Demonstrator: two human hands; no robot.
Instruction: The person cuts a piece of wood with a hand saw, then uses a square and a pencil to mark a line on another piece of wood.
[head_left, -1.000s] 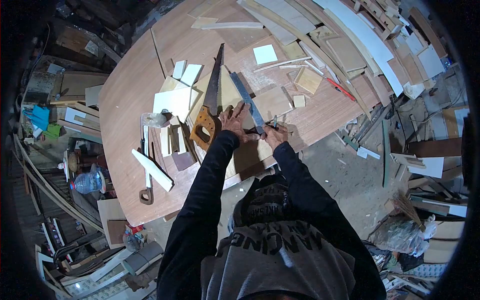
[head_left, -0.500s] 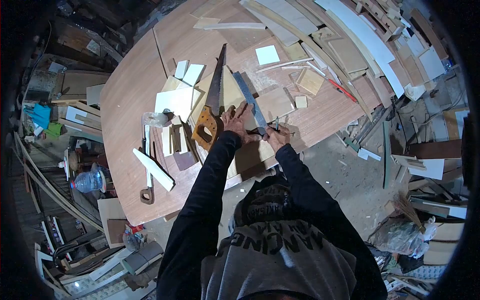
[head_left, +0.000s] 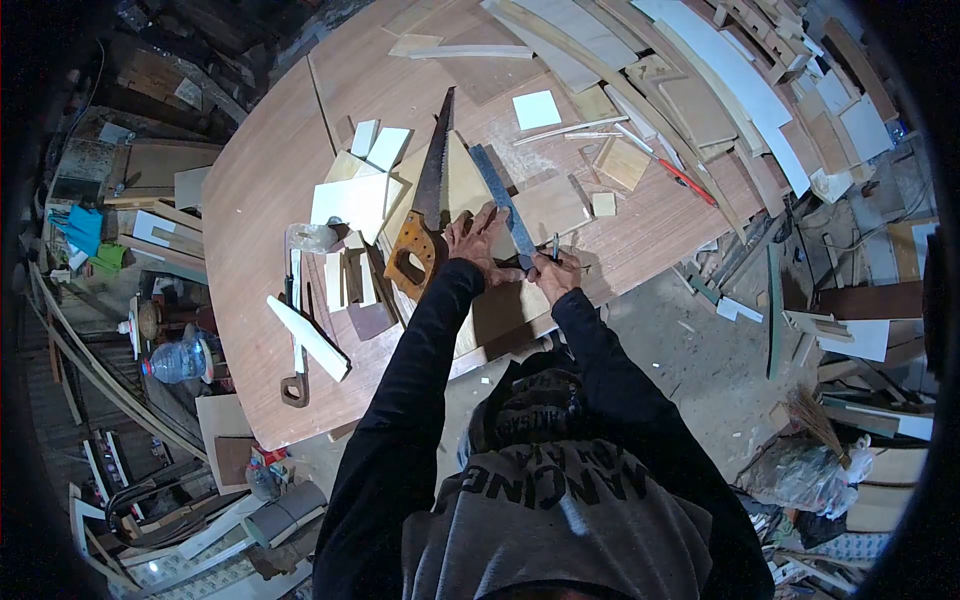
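Observation:
My left hand (head_left: 478, 243) lies with its fingers spread, pressing on a pale wooden board and the side of a blue-grey straightedge (head_left: 489, 175). Pinched in my right hand (head_left: 558, 276) is a thin pencil (head_left: 555, 243), its upper end sticking up; the hand sits at the near end of the straightedge, and its tip is hidden. A handsaw (head_left: 415, 240) with a wooden handle rests on the boards just left of my left hand, blade pointing away. A thin brown panel (head_left: 553, 211) lies right of the straightedge.
White offcuts (head_left: 350, 201) and a second saw (head_left: 294, 391) lie on the left of the wooden table (head_left: 250, 250). A red tool (head_left: 687, 183) and long strips of wood (head_left: 600, 70) are at the right and back. A broom (head_left: 815, 412) stands by scrap on the floor.

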